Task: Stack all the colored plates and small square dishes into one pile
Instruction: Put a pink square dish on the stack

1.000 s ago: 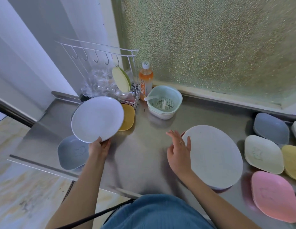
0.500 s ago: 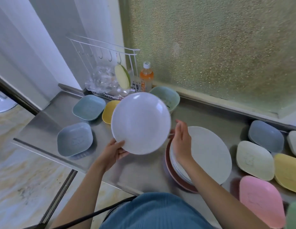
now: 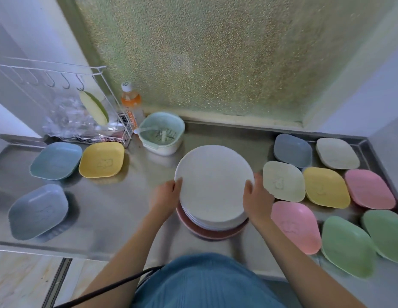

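Both hands, left hand (image 3: 166, 194) and right hand (image 3: 255, 198), clasp white plate (image 3: 213, 185) atop round stack (image 3: 213, 230); every square dish left loose along counter (image 3: 118, 210) edges

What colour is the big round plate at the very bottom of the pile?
Dusty pink-red; the bottom round plate peeks out under the white plates in the head view.

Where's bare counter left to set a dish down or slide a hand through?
Free: the steel between the plate stack and the grey-blue dish, in front of the yellow dish. Narrow strip between colander and stack. Crowded: right side, square dishes nearly edge to edge.
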